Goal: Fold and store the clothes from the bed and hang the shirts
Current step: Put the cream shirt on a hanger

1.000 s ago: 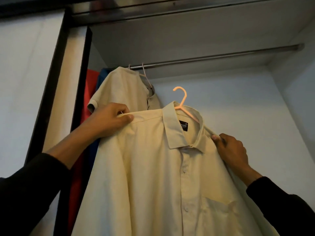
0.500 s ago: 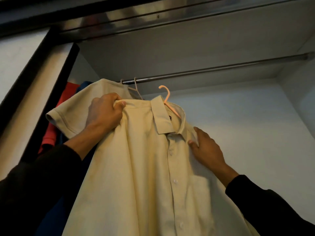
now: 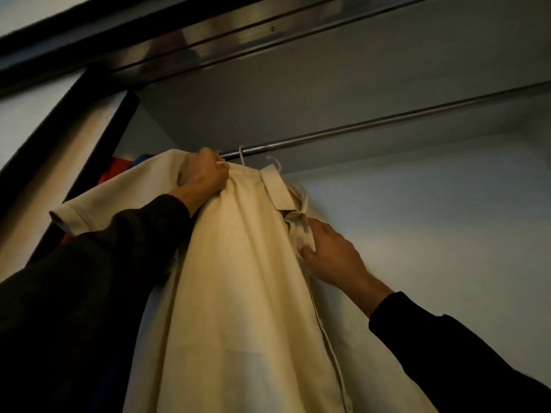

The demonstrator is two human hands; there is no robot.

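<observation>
Cream shirt: left hand grips shoulder, right hand pinches placket.

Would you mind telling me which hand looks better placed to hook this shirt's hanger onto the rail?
Probably the left. The left hand grips the shirt at its shoulder, just below the rail and beside the hanger hook. The right hand sits lower, at the front placket.
</observation>
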